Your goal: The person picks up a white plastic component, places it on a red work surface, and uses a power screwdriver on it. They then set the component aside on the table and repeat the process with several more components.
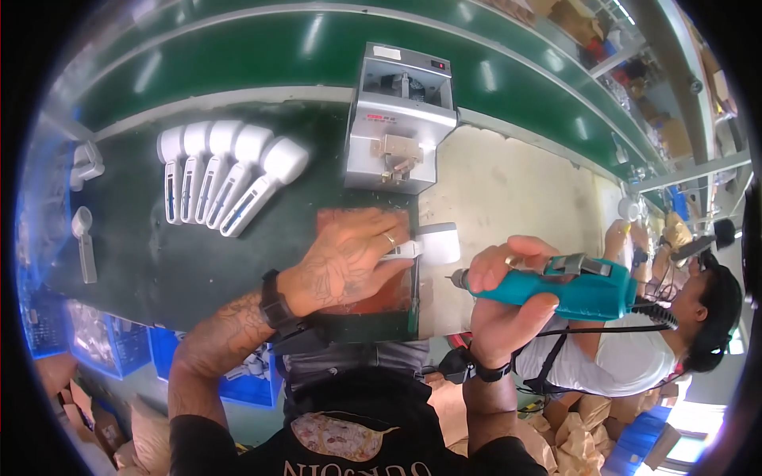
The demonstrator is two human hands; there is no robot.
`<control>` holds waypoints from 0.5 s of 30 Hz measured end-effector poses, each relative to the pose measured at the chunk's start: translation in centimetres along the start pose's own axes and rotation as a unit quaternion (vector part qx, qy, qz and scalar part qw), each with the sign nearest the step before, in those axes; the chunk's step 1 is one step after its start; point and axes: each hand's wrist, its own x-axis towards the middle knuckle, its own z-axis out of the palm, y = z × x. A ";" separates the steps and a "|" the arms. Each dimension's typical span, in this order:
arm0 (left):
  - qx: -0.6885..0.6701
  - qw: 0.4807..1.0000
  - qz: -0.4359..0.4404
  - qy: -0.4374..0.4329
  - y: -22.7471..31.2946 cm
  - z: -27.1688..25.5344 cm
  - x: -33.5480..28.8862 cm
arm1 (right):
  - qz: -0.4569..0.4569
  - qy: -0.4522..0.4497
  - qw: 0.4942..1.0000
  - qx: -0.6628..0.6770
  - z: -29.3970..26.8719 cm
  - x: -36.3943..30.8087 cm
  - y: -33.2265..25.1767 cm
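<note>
My left hand (pixel 349 258) is closed over the handle of a white handheld device (pixel 439 243), whose wide head sticks out to the right past my fingers. It rests over a reddish-brown mat (pixel 333 218) on the green bench, and most of the handle is hidden beneath my hand. In my right hand (pixel 512 293) lies a teal electric screwdriver (pixel 587 287), held sideways with its bit pointing left near the device's head, apart from it. A black coiled cord runs from the screwdriver's rear.
Beyond my hands stands a grey metal screw-feeder-like machine (pixel 397 119). Several white devices (pixel 226 174) lie fanned out at the left, with another white device (pixel 84 242) farther left. Blue bins (pixel 119 349) stand below the bench edge. At the right, a co-worker (pixel 635 349) sits close to the screwdriver.
</note>
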 end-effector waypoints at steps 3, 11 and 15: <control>-0.017 1.000 0.003 -0.015 -0.7 -0.3 0.2 | 0.013 -0.007 1.000 0.020 1.5 1.2 0.2; 0.046 0.998 0.011 -0.035 -1.0 -1.2 -0.5 | -0.030 -0.053 0.998 0.025 4.6 6.1 3.2; 0.060 0.997 0.034 -0.018 -1.6 -0.7 -1.1 | -0.049 -0.069 0.996 -0.005 6.9 8.4 4.9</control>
